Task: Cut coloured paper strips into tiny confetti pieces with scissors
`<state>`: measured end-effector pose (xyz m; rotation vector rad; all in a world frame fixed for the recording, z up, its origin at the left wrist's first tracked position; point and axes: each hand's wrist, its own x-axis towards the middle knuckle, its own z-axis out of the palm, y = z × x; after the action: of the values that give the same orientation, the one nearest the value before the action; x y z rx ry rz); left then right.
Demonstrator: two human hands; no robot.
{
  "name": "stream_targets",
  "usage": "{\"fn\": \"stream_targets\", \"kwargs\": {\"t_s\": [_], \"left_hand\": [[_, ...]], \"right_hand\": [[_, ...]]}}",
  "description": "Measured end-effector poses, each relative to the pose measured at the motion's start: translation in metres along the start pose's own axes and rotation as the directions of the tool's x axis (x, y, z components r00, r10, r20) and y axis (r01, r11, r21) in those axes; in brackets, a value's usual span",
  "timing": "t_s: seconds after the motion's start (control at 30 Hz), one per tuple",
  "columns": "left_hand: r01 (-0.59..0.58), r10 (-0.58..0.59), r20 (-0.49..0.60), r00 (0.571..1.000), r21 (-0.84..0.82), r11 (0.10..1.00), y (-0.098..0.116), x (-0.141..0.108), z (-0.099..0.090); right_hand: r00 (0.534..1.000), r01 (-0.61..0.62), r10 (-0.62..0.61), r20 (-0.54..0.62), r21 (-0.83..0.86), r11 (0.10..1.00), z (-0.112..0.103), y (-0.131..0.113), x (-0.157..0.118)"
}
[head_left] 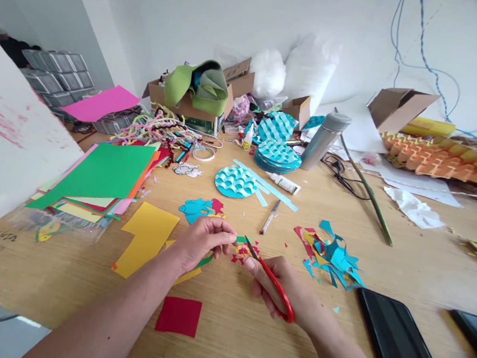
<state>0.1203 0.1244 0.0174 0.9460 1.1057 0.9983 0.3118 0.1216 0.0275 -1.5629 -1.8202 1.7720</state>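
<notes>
Between thumb and fingers, my left hand [206,240] pinches a small strip of green paper [241,239]. My right hand [275,284] grips red-handled scissors [274,286], their blade tips close to the strip's right end. Below the strip lies a little pile of red and yellow paper snippets [242,253]. Beyond my left hand are a blue paper fish cut-out [195,210] and a red paper piece [217,206]. Yellow paper [145,237] lies left of my left forearm, and a dark red paper rectangle [178,316] sits nearer me, between my arms.
Blue paper scraps [337,256] are heaped right of the scissors, near a black tablet [405,341]. Coloured sheets [101,175] are stacked at left. Ahead are a wavy-patterned blue disc [236,181], a pen [270,217], a glue tube [284,183] and a steel flask [325,140].
</notes>
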Motion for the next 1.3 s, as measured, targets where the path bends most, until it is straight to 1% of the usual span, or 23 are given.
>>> {"fn": "stream_targets", "kwargs": {"t_s": [0.1,0.23,0.33,0.4,0.47,0.6,0.67,0.7,0.73,0.87,0.97,1.07,1.13,1.17,1.23,1.3], "left_hand": [[0.030,-0.030,0.001,1.000,-0.079,0.996,0.001,-0.002,0.002],[0.060,-0.061,-0.005,0.998,-0.160,0.985,0.002,-0.004,0.005],[0.085,-0.090,-0.017,0.996,-0.201,0.976,0.003,-0.004,0.006],[0.085,-0.092,-0.023,0.995,-0.220,0.972,0.003,-0.004,0.006],[0.081,-0.090,-0.028,0.996,-0.240,0.967,0.003,-0.004,0.006],[0.089,-0.096,-0.014,0.995,-0.269,0.959,0.002,-0.003,0.005],[0.098,-0.101,0.003,0.995,-0.276,0.956,0.002,-0.004,0.006],[0.105,-0.106,0.011,0.994,-0.280,0.954,0.002,-0.004,0.007],[0.111,-0.111,0.016,0.994,-0.283,0.953,0.003,-0.005,0.008],[0.098,-0.099,0.008,0.995,-0.283,0.954,0.002,-0.006,0.013],[0.057,-0.070,-0.031,0.997,-0.307,0.950,-0.003,-0.005,0.017],[0.019,-0.045,-0.071,0.996,-0.339,0.941,-0.006,-0.004,0.019],[-0.004,-0.030,-0.092,0.995,-0.347,0.938,-0.007,-0.004,0.020],[-0.013,-0.024,-0.102,0.994,-0.349,0.937,-0.007,-0.004,0.020],[-0.024,-0.018,-0.118,0.993,-0.344,0.939,-0.007,-0.004,0.020],[-0.031,-0.011,-0.129,0.992,-0.316,0.948,-0.006,-0.004,0.019]], "right_hand": [[0.998,0.050,-0.050,0.023,-0.002,0.999,-0.002,0.000,-0.001],[0.987,0.154,-0.154,0.036,-0.002,0.988,-0.003,0.000,-0.003],[0.974,0.228,-0.228,0.000,0.034,0.973,-0.001,-0.002,-0.004],[0.959,0.279,-0.274,-0.066,0.074,0.957,-0.001,-0.003,-0.004],[0.939,0.324,-0.301,-0.164,0.133,0.937,-0.001,-0.002,-0.002],[0.894,0.370,-0.262,-0.363,0.267,0.890,-0.006,0.002,0.004],[0.872,0.383,-0.245,-0.423,0.280,0.880,-0.008,0.004,0.005],[0.871,0.381,-0.243,-0.428,0.273,0.883,-0.009,0.004,0.005],[0.878,0.372,-0.246,-0.410,0.264,0.890,-0.009,0.004,0.004],[0.940,0.298,-0.255,-0.228,0.185,0.936,0.000,0.003,0.002],[0.955,0.263,-0.246,-0.164,0.095,0.960,0.010,0.002,0.003],[0.968,0.233,-0.224,-0.111,0.077,0.969,0.017,0.002,0.004],[0.969,0.226,-0.215,-0.124,0.076,0.971,0.016,0.002,0.003],[0.963,0.233,-0.218,-0.156,0.078,0.969,0.014,0.002,0.003],[0.937,0.270,-0.240,-0.254,0.088,0.959,0.007,0.002,0.002],[0.888,0.319,-0.251,-0.385,0.125,0.939,-0.002,0.003,0.001]]}}
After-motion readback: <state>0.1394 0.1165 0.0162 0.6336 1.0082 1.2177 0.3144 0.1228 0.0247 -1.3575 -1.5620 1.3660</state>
